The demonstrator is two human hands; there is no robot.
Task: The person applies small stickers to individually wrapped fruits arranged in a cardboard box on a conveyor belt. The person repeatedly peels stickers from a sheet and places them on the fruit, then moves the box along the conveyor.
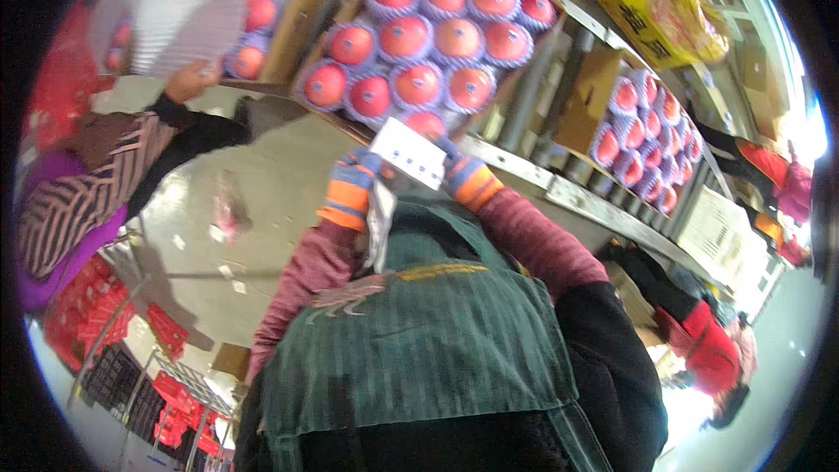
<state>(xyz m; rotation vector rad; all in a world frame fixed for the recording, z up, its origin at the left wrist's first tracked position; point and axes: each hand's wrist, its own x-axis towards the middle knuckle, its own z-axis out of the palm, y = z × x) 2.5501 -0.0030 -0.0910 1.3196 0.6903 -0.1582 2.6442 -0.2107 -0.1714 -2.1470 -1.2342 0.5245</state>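
Observation:
My left hand [350, 187], in a blue and orange striped glove, is at the left end of a white sticker sheet [409, 154], with a hanging paper strip [380, 223] below its fingers. Gripping the sheet's right end is my right hand [468, 174], in a matching glove. Small dark stickers line the sheet. Just beyond it stands an open cardboard box [550, 29] of red apples [417, 84] in purple foam nets, many bearing small stickers. The sheet partly covers the box's near corner.
The box is by a roller conveyor [524, 92], where another apple box [580, 108] stands. At left, a co-worker's hand [191, 80] holds a foam sheet [187, 6] over a further box [298, 19]. A yellow bag [655, 10] lies beyond. Other people are at right.

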